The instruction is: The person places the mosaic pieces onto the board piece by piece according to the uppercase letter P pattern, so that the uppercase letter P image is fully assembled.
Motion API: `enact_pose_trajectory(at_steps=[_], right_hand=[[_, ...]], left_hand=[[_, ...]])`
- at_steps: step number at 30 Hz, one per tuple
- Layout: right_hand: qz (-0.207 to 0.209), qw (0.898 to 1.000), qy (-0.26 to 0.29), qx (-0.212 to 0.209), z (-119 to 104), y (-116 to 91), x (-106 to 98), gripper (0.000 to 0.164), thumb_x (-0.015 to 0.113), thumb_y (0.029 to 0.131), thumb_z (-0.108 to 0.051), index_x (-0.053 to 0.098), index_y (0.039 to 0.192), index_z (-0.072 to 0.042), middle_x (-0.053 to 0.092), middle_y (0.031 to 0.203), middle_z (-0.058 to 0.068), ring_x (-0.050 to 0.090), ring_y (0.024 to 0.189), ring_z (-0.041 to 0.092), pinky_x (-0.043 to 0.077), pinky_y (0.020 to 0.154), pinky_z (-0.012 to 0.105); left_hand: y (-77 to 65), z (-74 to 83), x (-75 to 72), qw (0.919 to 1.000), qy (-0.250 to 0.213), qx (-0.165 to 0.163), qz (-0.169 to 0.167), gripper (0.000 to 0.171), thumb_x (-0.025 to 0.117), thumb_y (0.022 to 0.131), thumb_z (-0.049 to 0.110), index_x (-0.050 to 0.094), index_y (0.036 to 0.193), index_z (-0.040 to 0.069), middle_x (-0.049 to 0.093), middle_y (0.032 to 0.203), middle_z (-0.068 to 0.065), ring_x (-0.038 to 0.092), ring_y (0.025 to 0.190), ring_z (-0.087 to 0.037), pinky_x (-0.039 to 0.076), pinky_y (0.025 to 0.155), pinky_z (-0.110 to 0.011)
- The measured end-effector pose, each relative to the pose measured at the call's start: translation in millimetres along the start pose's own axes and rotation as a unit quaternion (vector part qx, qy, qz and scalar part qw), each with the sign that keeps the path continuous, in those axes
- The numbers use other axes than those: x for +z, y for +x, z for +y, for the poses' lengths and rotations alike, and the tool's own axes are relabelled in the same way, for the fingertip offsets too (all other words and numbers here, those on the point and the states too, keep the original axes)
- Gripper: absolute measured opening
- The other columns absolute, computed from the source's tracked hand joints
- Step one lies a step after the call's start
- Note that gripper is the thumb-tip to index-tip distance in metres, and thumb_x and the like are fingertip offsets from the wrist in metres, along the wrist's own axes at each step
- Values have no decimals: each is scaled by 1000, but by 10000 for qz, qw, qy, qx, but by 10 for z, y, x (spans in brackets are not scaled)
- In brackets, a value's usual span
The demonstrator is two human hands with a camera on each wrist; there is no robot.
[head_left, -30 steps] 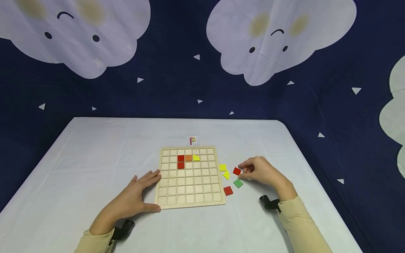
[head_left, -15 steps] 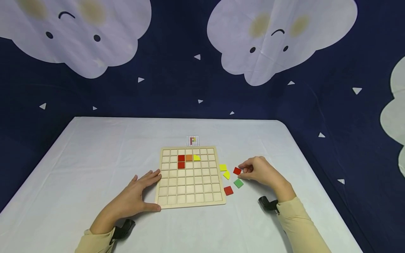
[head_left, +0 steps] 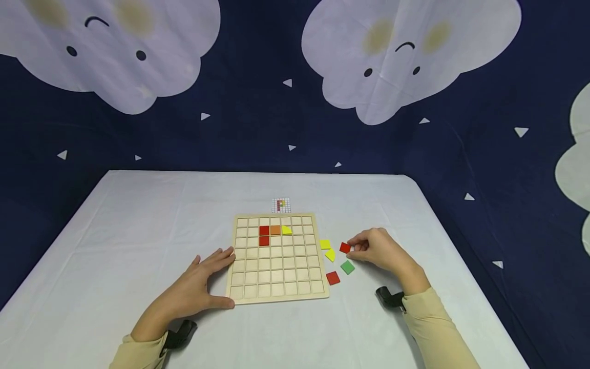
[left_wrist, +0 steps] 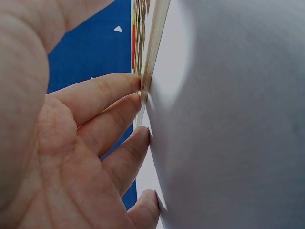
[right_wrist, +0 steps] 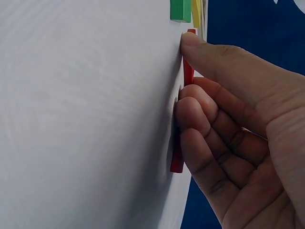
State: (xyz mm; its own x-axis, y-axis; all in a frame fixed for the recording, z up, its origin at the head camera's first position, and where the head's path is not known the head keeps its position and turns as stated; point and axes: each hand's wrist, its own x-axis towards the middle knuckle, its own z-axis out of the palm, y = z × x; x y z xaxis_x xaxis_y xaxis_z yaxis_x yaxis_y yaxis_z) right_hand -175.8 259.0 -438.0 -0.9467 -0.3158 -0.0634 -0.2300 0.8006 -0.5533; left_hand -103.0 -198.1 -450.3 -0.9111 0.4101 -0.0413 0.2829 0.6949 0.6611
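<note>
My left hand (head_left: 195,287) rests at the left edge of the wooden grid board (head_left: 276,271), fingers spread and thumb at the near corner. In the left wrist view its fingertips (left_wrist: 133,83) touch the board's rim. Right of the board, my right hand (head_left: 380,248) pinches a red square tile (head_left: 345,248) between thumb and index finger. The right wrist view shows this red tile on edge, partly covered by the fingers, and a second red piece (right_wrist: 177,160) beside the curled fingers. Two red tiles (head_left: 264,241), an orange tile (head_left: 275,230) and a yellow rounded tile (head_left: 287,230) sit on the board.
Between the board and my right hand lie a yellow square tile (head_left: 325,244), a yellow rounded tile (head_left: 330,255), a green tile (head_left: 348,267) and another red tile (head_left: 333,278). A small pattern card (head_left: 281,205) lies behind the board on the white table (head_left: 152,230).
The red tile at my right fingertips has shifted slightly and turned a little in the pinch. My left hand and the board have stayed in place.
</note>
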Motion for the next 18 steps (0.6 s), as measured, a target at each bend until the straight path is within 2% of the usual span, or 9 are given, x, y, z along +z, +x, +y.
enact_pose_trajectory(at_steps=[8, 18], right_hand=[[67, 9999, -48, -81, -6, 6, -1, 25, 90, 86, -12, 84, 107, 0, 71, 78, -4, 59, 72, 8, 51, 67, 21], [25, 10000, -13, 79, -12, 27, -4, 22, 88, 86, -12, 83, 104, -1, 68, 76, -4, 59, 73, 11, 50, 66, 21]], left_hand=[[-4, -6, 9, 10000, 7, 47, 50, 105, 100, 69, 41, 55, 155, 2, 43, 171, -14, 31, 161, -48, 9, 126, -80], [3, -1, 7, 10000, 18, -9, -3, 105, 100, 69, 40, 54, 156, 2, 41, 172, -14, 31, 162, -47, 9, 126, -80]])
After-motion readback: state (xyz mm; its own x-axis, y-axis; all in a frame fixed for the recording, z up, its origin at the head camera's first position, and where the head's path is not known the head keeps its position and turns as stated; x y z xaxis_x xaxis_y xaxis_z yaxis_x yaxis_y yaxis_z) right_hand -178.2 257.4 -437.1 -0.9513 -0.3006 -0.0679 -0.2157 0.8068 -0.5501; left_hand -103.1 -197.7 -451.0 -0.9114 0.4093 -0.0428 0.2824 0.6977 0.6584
